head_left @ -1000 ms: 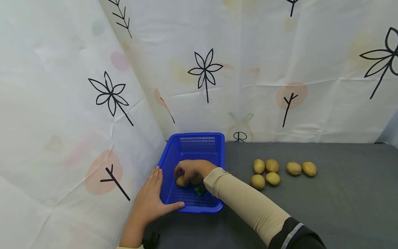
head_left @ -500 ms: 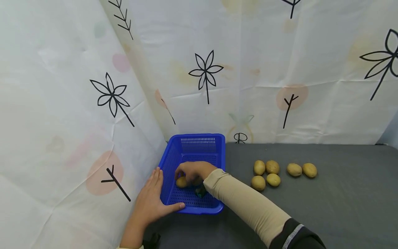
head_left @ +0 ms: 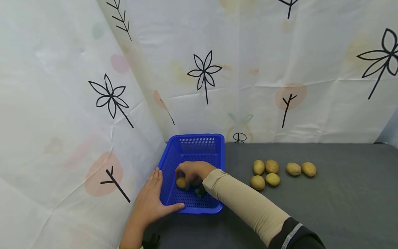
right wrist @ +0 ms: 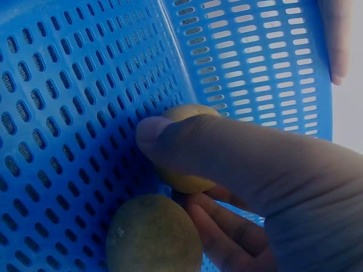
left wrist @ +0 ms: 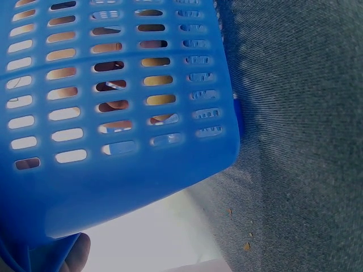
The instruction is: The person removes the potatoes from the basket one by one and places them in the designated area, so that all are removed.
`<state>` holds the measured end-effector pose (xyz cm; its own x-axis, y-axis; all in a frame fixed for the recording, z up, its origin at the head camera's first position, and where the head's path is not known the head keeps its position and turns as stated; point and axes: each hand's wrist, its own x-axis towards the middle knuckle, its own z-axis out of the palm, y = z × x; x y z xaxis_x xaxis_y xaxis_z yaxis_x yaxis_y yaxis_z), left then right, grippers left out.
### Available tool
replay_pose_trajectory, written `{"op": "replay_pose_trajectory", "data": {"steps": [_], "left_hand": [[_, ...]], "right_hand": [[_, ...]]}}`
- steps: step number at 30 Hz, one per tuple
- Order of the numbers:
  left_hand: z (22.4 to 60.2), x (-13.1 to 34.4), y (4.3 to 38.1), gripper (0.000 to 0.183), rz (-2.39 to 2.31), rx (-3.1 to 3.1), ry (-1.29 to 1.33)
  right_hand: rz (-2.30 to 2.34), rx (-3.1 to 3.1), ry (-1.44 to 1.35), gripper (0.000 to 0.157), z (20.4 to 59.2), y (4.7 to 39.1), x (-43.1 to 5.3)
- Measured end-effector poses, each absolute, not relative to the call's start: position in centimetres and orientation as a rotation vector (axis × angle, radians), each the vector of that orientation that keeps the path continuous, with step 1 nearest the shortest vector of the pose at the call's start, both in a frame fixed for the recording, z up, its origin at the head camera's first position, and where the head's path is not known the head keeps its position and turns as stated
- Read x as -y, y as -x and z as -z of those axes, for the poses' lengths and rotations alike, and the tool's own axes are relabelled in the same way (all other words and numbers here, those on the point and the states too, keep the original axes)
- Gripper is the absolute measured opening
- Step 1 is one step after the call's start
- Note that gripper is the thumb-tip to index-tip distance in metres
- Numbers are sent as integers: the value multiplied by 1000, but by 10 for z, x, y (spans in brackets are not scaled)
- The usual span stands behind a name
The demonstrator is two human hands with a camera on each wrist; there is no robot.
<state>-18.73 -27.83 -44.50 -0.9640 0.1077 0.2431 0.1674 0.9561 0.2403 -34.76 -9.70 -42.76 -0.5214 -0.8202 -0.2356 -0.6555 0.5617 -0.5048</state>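
A blue plastic basket [head_left: 199,210] with slotted walls stands on the grey table. Inside it, my right hand [head_left: 191,168] pinches a yellow potato [head_left: 180,183] near the left wall. In the right wrist view the thumb lies across this potato [right wrist: 190,180], fingers on its far side, and another potato [right wrist: 153,235] sits close beside it on the basket floor. My left hand [head_left: 151,200] rests against the basket's left side with straight fingers, its thumb spread along the front rim. Yellow potato skin [left wrist: 159,80] shows through the slots in the left wrist view.
Right of the basket lie several potatoes: a cluster with one potato [head_left: 257,182] at its front, and a pair including another potato [head_left: 309,169] farther right. A white patterned cloth [head_left: 248,69] hangs behind and along the left, close to the basket.
The right fingers have shifted slightly around the potato in the basket. The left hand, the basket and the potatoes on the table stay in place.
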Motion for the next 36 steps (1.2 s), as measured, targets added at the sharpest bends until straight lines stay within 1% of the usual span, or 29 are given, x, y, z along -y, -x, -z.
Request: {"op": "replay_pose_trajectory", "data": {"steps": [4,11,19,24,31,36], "left_hand": [[446,279,186,145,388,2862,219],[452,280,186,144,392,2860,247],[451,280,186,143,384,2848,238],[450,280,186,143,381,2845,248],[451,279,187,146,383,2853,218],[451,279,189,148,384,2864,218]], "right_hand": [[507,-2370,1239,42,427,347,98],[747,-2361,1314,47,422,344,93],[1019,-2396,1437,51,389,333,68],[1196,-2408,1439,54,371,324,30],[1328,-2464,1475,55,352,308,-44],[1337,-2604,1400,53,358,295,-102]]}}
